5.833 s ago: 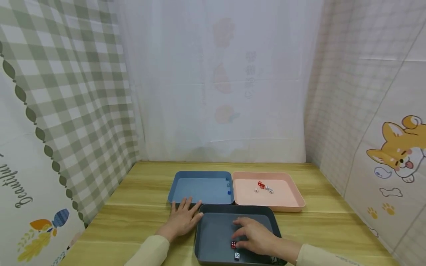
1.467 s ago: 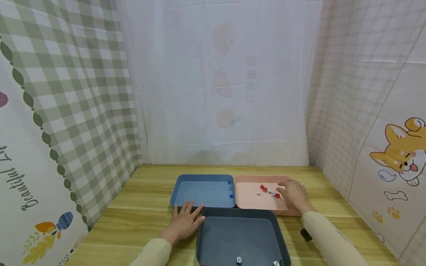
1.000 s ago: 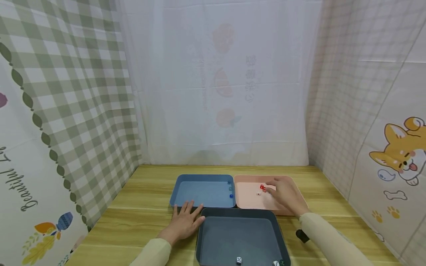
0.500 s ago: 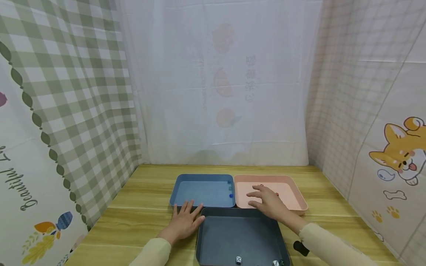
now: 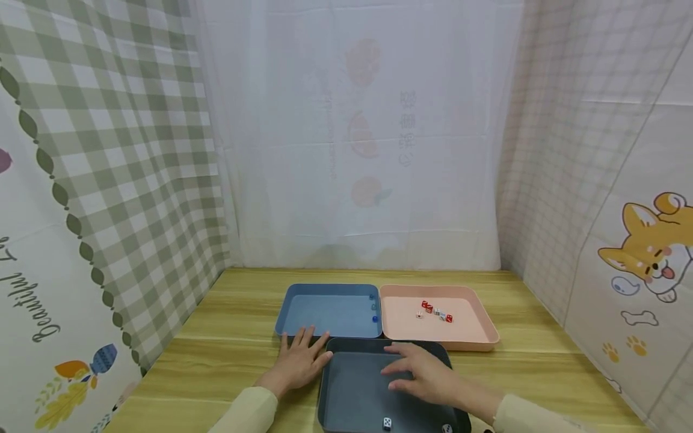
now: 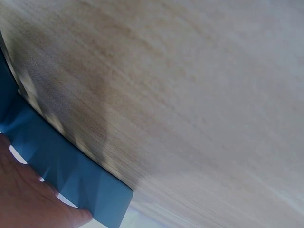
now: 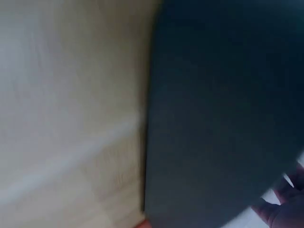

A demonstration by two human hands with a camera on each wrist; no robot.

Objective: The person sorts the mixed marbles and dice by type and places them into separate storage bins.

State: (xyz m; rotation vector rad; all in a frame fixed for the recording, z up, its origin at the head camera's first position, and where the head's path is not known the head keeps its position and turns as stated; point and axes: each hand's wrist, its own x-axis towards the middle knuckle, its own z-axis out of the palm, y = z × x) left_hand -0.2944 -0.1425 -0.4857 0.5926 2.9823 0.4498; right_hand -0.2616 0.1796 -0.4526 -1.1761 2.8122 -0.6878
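My right hand (image 5: 425, 376) hovers over the dark grey tray (image 5: 352, 385), fingers spread and slightly bent, with nothing visible between them. A white die (image 5: 387, 423) lies at that tray's near side; another white die (image 5: 446, 428) is partly cut off near its right corner. Flat beside the dark tray, my left hand (image 5: 298, 362) has its fingertips at the near edge of the blue tray (image 5: 325, 307) and its thumb by the dark tray's corner. In the pink tray (image 5: 471, 334) are a red die (image 5: 449, 319), two more red dice (image 5: 426, 307) and several white dice (image 5: 419, 314).
Several small blue dice (image 5: 375, 319) line the right side of the blue tray. All three trays sit close together on a wood-grain table (image 5: 216, 361). Cloth walls (image 5: 352, 150) stand behind and at both sides.
The red die that lay in the dark tray is now in the pink tray. My right hand has come back from the pink tray to above the dark one; my left hand stays put.
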